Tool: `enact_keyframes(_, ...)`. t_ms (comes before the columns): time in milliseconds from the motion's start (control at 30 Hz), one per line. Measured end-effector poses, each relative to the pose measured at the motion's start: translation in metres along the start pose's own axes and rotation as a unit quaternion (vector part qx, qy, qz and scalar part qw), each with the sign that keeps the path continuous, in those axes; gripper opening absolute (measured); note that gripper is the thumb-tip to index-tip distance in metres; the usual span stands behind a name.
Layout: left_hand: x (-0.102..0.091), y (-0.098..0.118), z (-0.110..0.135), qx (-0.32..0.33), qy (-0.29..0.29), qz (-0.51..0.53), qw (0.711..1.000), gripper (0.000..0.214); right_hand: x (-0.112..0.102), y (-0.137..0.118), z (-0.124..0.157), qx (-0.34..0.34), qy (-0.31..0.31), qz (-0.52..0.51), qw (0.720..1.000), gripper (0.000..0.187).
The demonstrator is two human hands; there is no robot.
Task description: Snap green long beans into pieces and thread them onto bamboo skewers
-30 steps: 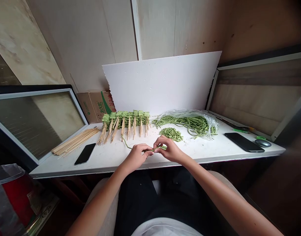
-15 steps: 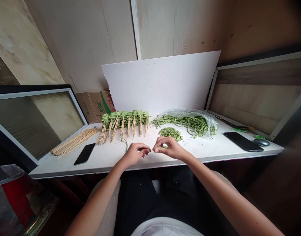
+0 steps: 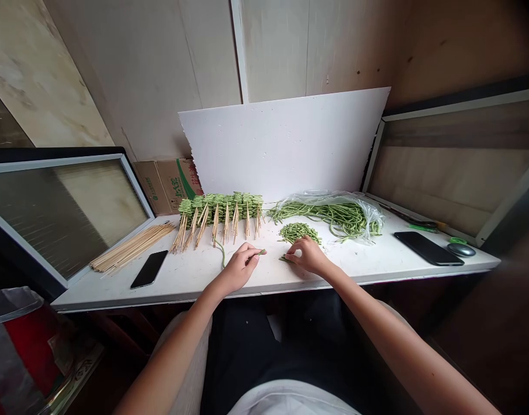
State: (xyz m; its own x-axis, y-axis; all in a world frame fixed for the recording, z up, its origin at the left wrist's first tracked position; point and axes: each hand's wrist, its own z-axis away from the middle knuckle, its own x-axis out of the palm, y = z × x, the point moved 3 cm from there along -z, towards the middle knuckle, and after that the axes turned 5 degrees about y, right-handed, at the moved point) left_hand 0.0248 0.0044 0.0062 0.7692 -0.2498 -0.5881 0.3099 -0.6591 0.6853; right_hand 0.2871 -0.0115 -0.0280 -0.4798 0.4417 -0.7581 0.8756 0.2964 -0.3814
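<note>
My left hand (image 3: 241, 266) is closed on a long green bean (image 3: 222, 251); one end pokes out past my fingertips and the rest trails behind the hand over the table. To its right, my right hand (image 3: 306, 255) pinches short cut bean pieces (image 3: 283, 259) just above the white tabletop. Right behind that hand lies a pile of short bean pieces (image 3: 297, 231). Further back, whole long beans (image 3: 329, 213) lie partly in a clear plastic bag (image 3: 372, 222). Bean skewers (image 3: 221, 207) are stacked at the back left, their sticks pointing toward me.
Bare bamboo sticks (image 3: 132, 249) and a phone (image 3: 149, 270) lie at the left. Another black phone (image 3: 426, 249) and a computer mouse (image 3: 460, 249) are at the right. A white foam board (image 3: 286, 144) stands behind, with a cardboard box (image 3: 165, 187) beside it.
My hands have moved apart. The right hand has shifted right toward the pile with bean pieces in its fingers, while the left keeps the long bean, its end now showing.
</note>
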Motion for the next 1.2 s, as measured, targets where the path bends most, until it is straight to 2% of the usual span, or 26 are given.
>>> enact_keyframes(133,0.002,-0.005,0.0,0.004,0.006,0.003,1.0,0.036,-0.006,0.001,-0.004,0.01,0.018,-0.027,0.999,0.027)
enact_keyframes(233,0.003,-0.005,0.0,0.001,0.021,0.027,0.999,0.033,-0.017,-0.01,-0.009,0.026,0.024,-0.098,0.995,0.039)
enact_keyframes(333,0.004,-0.003,0.0,-0.021,0.029,0.06,0.998,0.041,-0.026,-0.032,-0.009,0.041,-0.018,-0.225,0.973,0.046)
enact_keyframes(433,0.006,0.003,0.0,-0.027,0.03,0.086,0.996,0.045,-0.029,-0.058,-0.005,0.017,-0.068,-0.288,0.955,0.04)
enact_keyframes(533,0.007,0.006,0.0,-0.029,0.027,0.093,0.995,0.042,-0.027,-0.075,-0.001,-0.036,-0.058,-0.282,0.957,0.031)
enact_keyframes(667,0.008,0.003,0.0,-0.041,0.018,0.056,0.997,0.033,-0.025,-0.076,0.0,-0.094,-0.004,-0.242,0.966,0.019)
enact_keyframes(800,0.006,-0.004,-0.001,-0.043,0.019,0.024,0.999,0.016,-0.029,-0.068,-0.002,-0.089,0.029,-0.218,0.971,0.017)
enact_keyframes(1000,0.004,-0.002,-0.001,0.009,0.056,-0.012,0.998,0.014,-0.03,-0.078,0.001,-0.123,0.001,-0.176,0.977,0.017)
enact_keyframes(1200,0.005,0.003,0.0,0.053,0.08,-0.016,0.995,0.013,-0.026,-0.085,0.004,-0.143,0.027,-0.175,0.974,0.015)
